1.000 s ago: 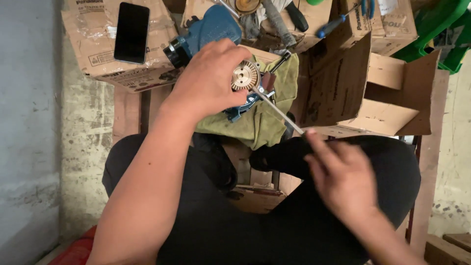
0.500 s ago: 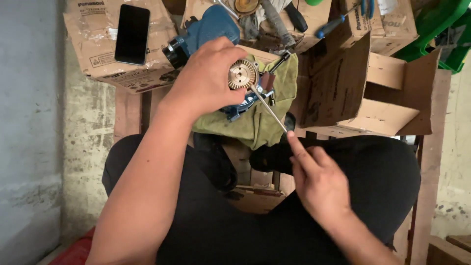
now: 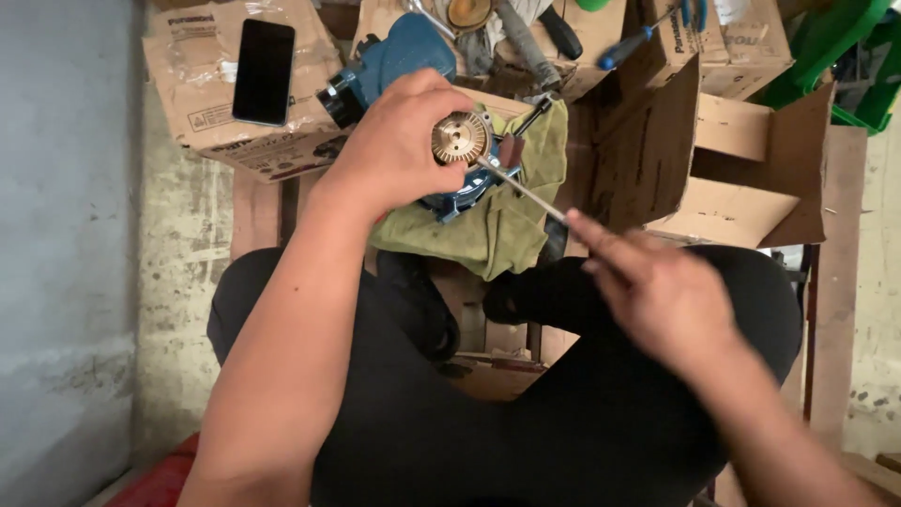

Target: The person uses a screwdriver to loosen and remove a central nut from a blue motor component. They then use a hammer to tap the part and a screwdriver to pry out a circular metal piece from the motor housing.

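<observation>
A round brass part, toothed or slotted on its face, sits near the top middle of the view, pressed on top of a blue machine body. The left hand wraps over it from the left, fingers curled around the part's upper rim and thumb side, holding it steady. A thin metal rod runs from the brass part's lower right edge down and to the right, ending at the fingertips of the right hand. That hand pinches the rod's far end between thumb and forefinger; it is somewhat blurred, so the exact grip cannot be made out.

The blue body lies on an olive-green cloth, which drapes over the person's knees, clad in dark trousers. Just above the left hand a second blue tool housing shows. To the upper left a black phone lies face up on a flattened cardboard box. Along the top are more tools, among them a blue-handled screwdriver. To the right stand open cardboard boxes, and a green plastic object fills the top right corner.
</observation>
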